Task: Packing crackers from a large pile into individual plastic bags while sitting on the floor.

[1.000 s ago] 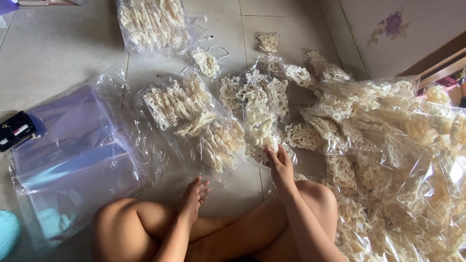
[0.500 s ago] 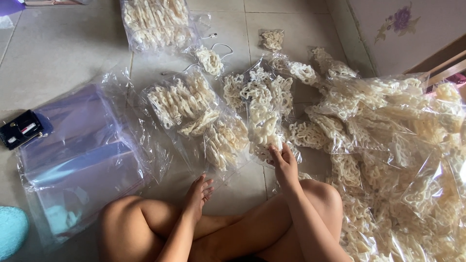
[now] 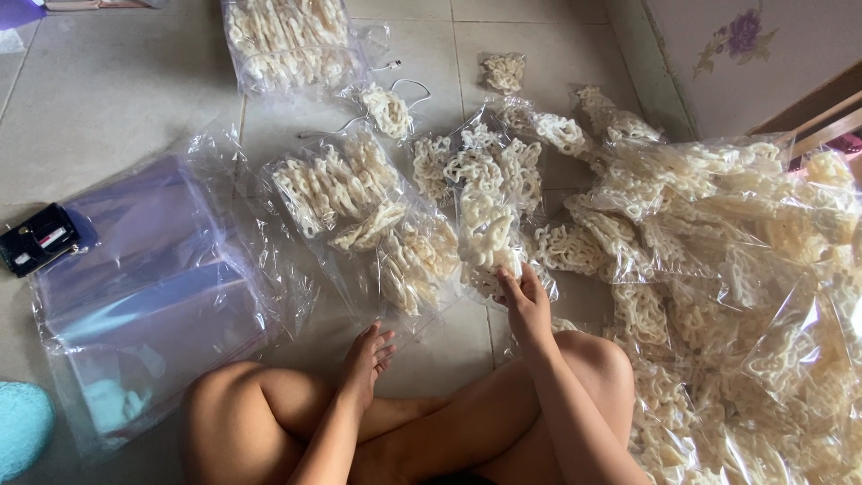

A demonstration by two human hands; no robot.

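Right now the clear plastic packet of pale, lacy white crackers (image 3: 489, 242) lies on the grey tiled floor (image 3: 117, 99) just ahead of the person's knees, and the right hand (image 3: 525, 301) pinches its near edge, fingers closed together on the plastic; the left hand (image 3: 366, 359) rests low by the shin, fingers loosely apart, holding nothing. Further filled cracker packets (image 3: 718, 233) heap to the right; a stack of empty clear bags (image 3: 144, 278) and a small black wallet (image 3: 38, 238) lie to the left.
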